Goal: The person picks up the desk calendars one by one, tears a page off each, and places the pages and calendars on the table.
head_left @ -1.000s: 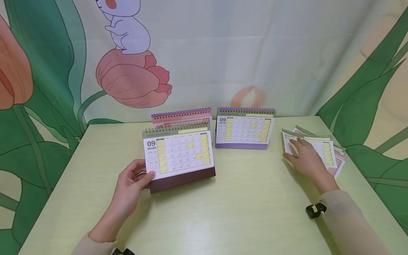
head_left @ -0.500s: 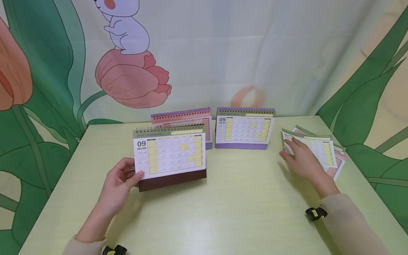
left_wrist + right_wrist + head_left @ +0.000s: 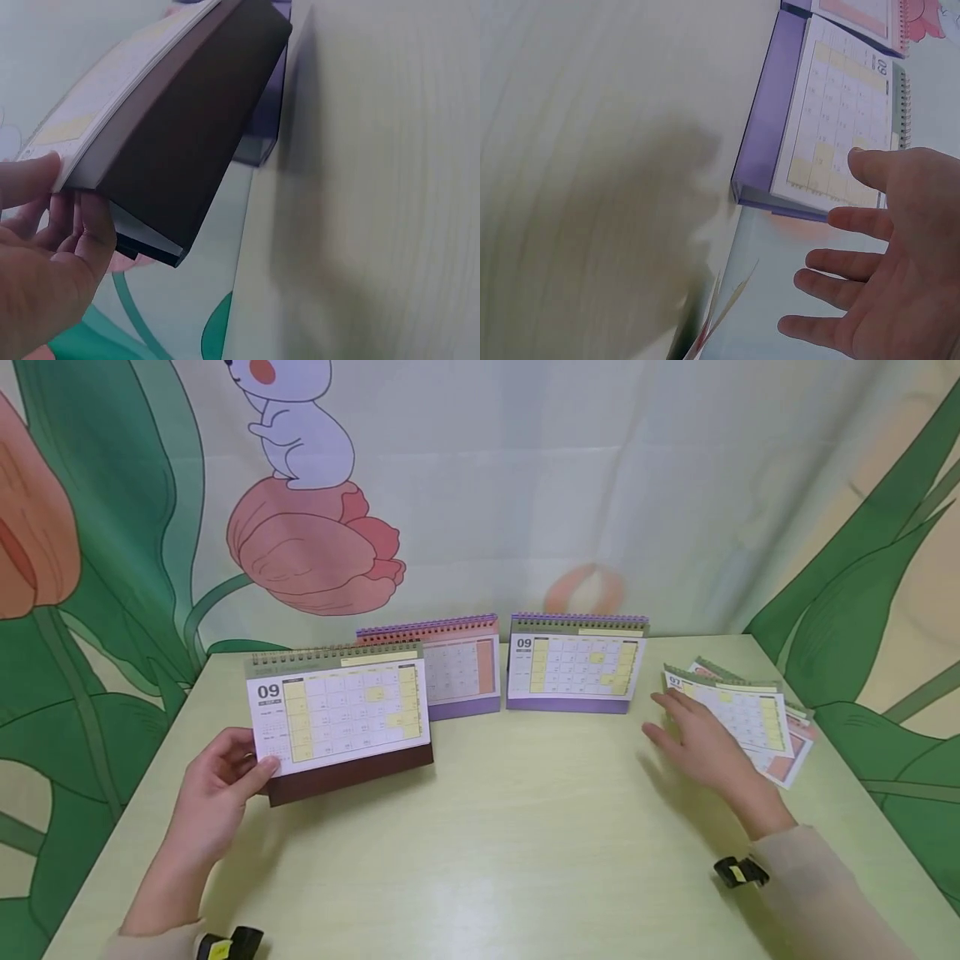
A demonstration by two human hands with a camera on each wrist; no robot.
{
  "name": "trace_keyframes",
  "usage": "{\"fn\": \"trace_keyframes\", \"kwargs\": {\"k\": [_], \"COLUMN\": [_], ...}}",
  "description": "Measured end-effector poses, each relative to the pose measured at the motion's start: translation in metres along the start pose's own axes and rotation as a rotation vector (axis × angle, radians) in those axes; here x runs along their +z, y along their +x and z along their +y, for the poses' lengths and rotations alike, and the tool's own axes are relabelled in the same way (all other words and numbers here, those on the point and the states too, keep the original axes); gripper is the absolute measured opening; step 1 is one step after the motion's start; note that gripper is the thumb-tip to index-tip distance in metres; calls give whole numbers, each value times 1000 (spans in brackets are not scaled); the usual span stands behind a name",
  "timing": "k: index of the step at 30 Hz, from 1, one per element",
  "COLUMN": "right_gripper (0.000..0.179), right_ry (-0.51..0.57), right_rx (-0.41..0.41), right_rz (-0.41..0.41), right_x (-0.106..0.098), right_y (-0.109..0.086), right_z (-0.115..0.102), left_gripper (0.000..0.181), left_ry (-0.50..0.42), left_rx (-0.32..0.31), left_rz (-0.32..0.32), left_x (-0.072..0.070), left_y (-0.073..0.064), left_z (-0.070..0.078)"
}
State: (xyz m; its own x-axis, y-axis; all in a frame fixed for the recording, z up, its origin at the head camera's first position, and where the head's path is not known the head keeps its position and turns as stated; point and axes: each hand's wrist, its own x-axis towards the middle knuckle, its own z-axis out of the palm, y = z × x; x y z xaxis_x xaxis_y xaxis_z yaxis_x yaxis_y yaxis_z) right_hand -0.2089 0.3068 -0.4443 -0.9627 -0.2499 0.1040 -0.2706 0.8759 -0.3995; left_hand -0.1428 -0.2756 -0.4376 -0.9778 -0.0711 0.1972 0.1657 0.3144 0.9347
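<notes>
My left hand (image 3: 213,802) grips the lower left corner of a desk calendar (image 3: 345,714), thumb on the front page and fingers behind. This calendar shows page 09 and has a dark brown base (image 3: 187,127), which hangs above the table in the left wrist view. At the right, my right hand (image 3: 701,743) hovers with spread fingers beside a small pile of loose calendar pages (image 3: 757,722), holding nothing. Its palm and separate fingers (image 3: 847,262) show plainly in the right wrist view. The top sheet of the pile reads 07.
Against the back stand two desk calendars with purple bases: one with a pink page (image 3: 465,672), partly hidden by the held calendar, and one with page 09 (image 3: 577,668). A printed curtain (image 3: 465,510) hangs behind the pale table (image 3: 510,852). Each wrist carries a small black camera.
My left hand has carried the brown-based calendar to the left, uncovering more of the pink-page calendar. My right hand has drawn slightly back and left, off the loose pages.
</notes>
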Motion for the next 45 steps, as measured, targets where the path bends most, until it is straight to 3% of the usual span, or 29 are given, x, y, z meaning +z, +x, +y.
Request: {"fn": "trace_keyframes", "kwargs": {"k": [10,17,26,31,39,41,45], "right_gripper": [59,51,38,37,37,37,37], "right_ry": [15,16,10,17,23,24,25], "right_rx": [-23,-64,-92,-87,-86,-91,-99], "right_rz": [-22,-10,83,90,81,86,82], "right_x": [5,11,14,14,14,14,16], "right_y": [-4,-4,-4,-5,-5,-4,-4], "right_z": [-16,-22,-29,-32,-35,-36,-35], "left_gripper": [25,27,27,27,25,26,25], "left_ry": [-221,-232,-289,-329,-311,-259,-58], "left_rx": [42,54,13,-14,-112,-145,-218], "left_rz": [10,50,133,192,273,272,261], "left_x": [-27,-42,-57,-64,-63,-61,-57], "left_y": [-1,-3,-2,-1,7,10,16], "left_z": [-10,-14,-17,-18,-17,-18,-20]}}
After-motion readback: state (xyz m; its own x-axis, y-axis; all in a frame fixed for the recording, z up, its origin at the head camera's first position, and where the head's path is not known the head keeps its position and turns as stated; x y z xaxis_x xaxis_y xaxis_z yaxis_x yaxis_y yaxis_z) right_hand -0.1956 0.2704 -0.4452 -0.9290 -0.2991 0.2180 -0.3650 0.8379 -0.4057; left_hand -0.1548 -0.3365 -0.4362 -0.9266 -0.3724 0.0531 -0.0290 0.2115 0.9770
